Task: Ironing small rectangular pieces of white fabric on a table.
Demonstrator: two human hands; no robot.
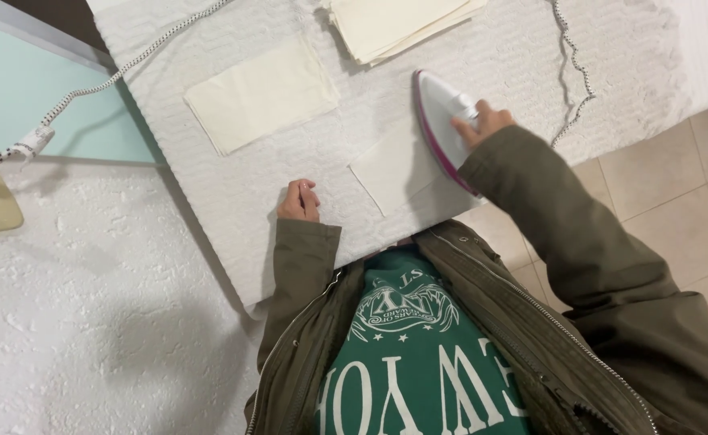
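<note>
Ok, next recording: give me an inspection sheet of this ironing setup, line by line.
Surface: white textured padded board, flat, covered end to end.
Job's things: white iron with pink trim resting on a cream cloth square; a second cream square lies flat to the left; a stack of cream squares at the far edge.
Clutter: nothing seen.
Hands: right hand grips the iron's handle; left hand, fingers curled, rests on the board's near edge.
Cables: braided cord snakes over the board; another cord runs off to the left.
Surroundings: white rough wall, beige floor tiles, pale blue panel.
</note>
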